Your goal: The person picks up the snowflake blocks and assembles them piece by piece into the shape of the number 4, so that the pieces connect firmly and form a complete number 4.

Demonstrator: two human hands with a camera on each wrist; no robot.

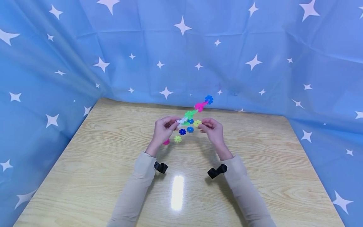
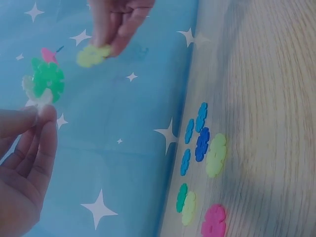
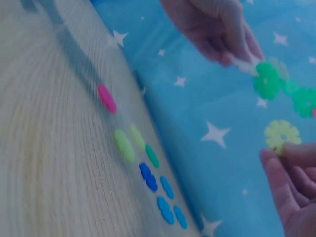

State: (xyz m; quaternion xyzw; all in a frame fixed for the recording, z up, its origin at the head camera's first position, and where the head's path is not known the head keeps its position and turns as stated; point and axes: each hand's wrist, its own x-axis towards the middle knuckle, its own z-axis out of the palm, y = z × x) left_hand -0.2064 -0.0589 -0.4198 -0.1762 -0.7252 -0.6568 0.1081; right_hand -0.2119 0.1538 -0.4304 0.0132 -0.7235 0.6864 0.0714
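Note:
My left hand (image 1: 164, 130) pinches the white end of a chain of interlocking snowflake discs. From the white discs (image 1: 181, 121) the chain runs up and right through green (image 1: 189, 114) and pink discs (image 1: 199, 107) to a blue disc (image 1: 209, 99) at its far tip. Between thumb and fingers, my right hand (image 1: 214, 130) holds a single yellow snowflake disc (image 3: 281, 135). That disc stays apart from the chain, with a gap between it and the green disc (image 3: 267, 80). Both hands are raised above the table.
Loose discs lie on the wooden table (image 1: 107, 176) below the hands: a dark blue disc (image 2: 202, 144), yellow-green discs (image 2: 216, 155), a pink disc (image 2: 214, 221), a green disc (image 3: 152, 156) and lighter blue ones (image 3: 165, 210). A blue star-patterned curtain (image 1: 181, 63) hangs behind.

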